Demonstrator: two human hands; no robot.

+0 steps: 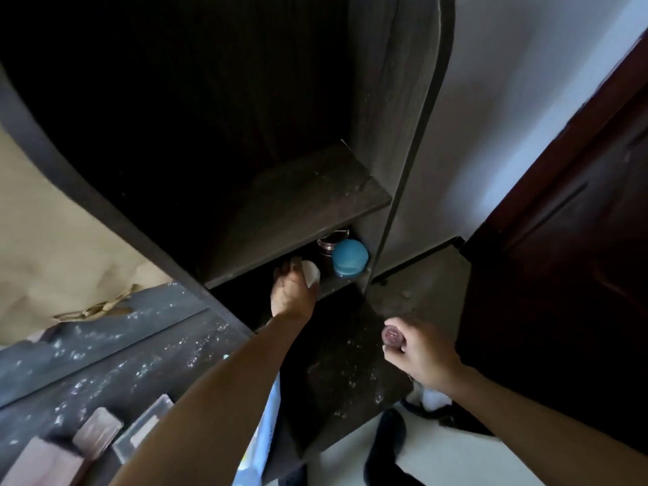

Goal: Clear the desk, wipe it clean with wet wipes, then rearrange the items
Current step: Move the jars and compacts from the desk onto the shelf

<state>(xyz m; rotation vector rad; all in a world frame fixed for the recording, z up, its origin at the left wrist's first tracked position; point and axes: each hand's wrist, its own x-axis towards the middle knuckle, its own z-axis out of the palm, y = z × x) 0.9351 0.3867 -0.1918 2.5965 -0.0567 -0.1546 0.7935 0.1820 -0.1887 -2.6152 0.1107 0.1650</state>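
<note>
My left hand [291, 291] reaches into a dark shelf unit [305, 201] and is closed around a small white container [312, 272] on a lower shelf. Right beside it stand a blue-lidded jar [350, 257] and a dark metallic jar [328, 245] behind it. My right hand [419, 352] hovers lower right, outside the shelf, gripping a small round jar with a reddish-brown lid [392, 335]. The dusty grey desk [115, 356] lies at the lower left, speckled with white flecks.
Several flat pinkish and clear boxes [101, 433] lie on the desk's near corner. Crumpled brown paper [70, 247] covers the wall on the left. A dark red door [578, 240] stands at right. A dusty low shelf board [350, 373] and white floor sit below.
</note>
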